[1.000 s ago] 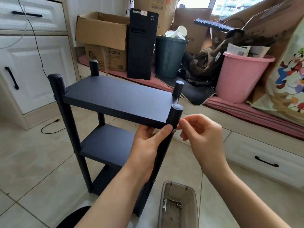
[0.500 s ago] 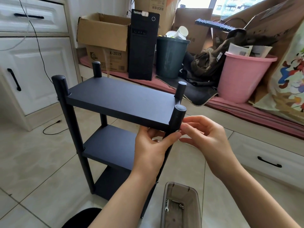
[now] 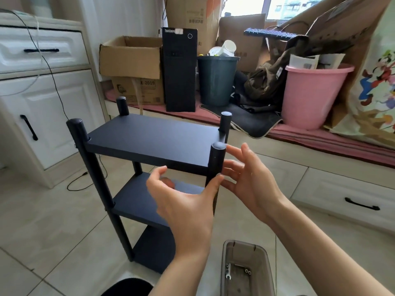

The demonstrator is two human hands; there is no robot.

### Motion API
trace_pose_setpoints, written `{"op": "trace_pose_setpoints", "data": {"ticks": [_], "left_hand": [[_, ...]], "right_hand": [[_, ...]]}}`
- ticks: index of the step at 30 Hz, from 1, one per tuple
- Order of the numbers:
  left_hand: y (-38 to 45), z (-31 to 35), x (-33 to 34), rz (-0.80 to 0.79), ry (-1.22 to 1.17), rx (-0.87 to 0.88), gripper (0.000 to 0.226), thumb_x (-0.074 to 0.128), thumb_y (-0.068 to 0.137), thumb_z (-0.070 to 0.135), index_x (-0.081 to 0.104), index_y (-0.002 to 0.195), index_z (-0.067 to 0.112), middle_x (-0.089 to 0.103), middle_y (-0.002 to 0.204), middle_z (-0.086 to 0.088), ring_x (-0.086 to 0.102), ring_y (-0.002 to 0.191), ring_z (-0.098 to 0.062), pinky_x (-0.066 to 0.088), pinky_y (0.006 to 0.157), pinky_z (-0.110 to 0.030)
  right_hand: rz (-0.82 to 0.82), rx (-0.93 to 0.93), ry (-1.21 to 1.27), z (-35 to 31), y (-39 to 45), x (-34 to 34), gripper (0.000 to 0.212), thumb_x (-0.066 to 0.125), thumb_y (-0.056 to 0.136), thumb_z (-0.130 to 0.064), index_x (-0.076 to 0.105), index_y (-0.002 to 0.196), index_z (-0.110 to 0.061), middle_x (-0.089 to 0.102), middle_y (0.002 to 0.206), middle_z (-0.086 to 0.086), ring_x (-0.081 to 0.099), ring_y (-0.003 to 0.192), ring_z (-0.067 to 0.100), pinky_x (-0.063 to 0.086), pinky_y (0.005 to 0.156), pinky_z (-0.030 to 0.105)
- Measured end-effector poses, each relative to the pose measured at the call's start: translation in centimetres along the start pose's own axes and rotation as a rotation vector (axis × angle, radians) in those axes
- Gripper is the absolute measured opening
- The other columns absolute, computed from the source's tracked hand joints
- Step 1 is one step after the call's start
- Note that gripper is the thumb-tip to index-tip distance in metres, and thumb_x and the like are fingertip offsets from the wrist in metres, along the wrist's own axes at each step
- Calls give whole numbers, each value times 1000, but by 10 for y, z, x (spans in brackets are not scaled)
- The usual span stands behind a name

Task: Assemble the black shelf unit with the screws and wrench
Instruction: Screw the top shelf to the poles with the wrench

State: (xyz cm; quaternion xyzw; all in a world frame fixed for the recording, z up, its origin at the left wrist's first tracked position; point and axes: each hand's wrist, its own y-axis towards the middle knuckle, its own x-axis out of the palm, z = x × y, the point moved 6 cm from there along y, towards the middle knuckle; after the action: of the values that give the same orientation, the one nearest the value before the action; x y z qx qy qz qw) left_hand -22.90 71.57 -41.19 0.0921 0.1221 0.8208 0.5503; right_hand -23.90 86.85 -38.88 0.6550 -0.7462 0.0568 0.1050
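Head view: shelf (image 3: 154, 142) upright on tiled floor, three boards on four posts. Left hand (image 3: 186, 208) loosely spread, thumb tip touching near-right post (image 3: 215, 165). Right hand (image 3: 250, 180) beside same post, fingers wide, straight, holding nothing. Wrench (image 3: 227, 274) and screws (image 3: 248, 271) in clear bin (image 3: 263, 272) below.

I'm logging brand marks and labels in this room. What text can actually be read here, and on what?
"ThinkCentre", partly covered by a sticker: top of the black computer tower.
"-2019", start hidden: lower cardboard box.
Print on the tall box behind and the papers in the pink bucket: too blurred.
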Motion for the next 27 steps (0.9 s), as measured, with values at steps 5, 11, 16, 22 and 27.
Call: {"op": "trace_pose_setpoints", "data": {"ticks": [5, 11, 16, 22, 27], "left_hand": [[16, 29, -1, -80, 441, 487, 83, 82, 69, 52, 45, 138, 25, 41, 134, 4, 36, 128, -16, 25, 108, -43], [29, 31, 18, -406, 760, 764, 70, 41, 95, 61, 53, 145, 14, 46, 155, 0, 20, 154, -25, 8, 123, -58], [26, 26, 18, -370, 749, 783, 63, 35, 98, 58, 59, 137, 15, 61, 140, 0, 43, 141, -26, 10, 121, -61], [25, 23, 20, -325, 699, 813, 58, 37, 100, 57, 61, 133, 16, 61, 138, 2, 44, 138, -26, 8, 122, -58], [23, 23, 22, -307, 658, 812, 51, 42, 100, 52, 62, 130, 17, 61, 137, 3, 44, 137, -26, 8, 122, -58]], "right_hand": [[-9, 5, 75, -1, 0, 1, 46, 34, 102, -48, 76, 106, -30, 73, 101, 15, 70, 96, 24, 57, 87, 37], [-41, 10, 90, 2, 1, -3, 44, 35, 102, -48, 72, 116, -29, 73, 103, 9, 70, 96, 19, 57, 82, 34], [-42, 5, -18, 4, 6, -11, 35, 36, 105, -43, 58, 130, -32, 73, 113, 11, 70, 106, 24, 56, 91, 40], [-1, 116, -111, 26, 13, -54, 40, 37, 106, -36, 65, 121, -11, 74, 109, 11, 71, 105, 24, 57, 91, 40], [29, 314, -326, 98, 9, -113, 30, 45, 104, -25, 69, 109, -7, 75, 103, 12, 72, 98, 23, 58, 90, 40]]}}
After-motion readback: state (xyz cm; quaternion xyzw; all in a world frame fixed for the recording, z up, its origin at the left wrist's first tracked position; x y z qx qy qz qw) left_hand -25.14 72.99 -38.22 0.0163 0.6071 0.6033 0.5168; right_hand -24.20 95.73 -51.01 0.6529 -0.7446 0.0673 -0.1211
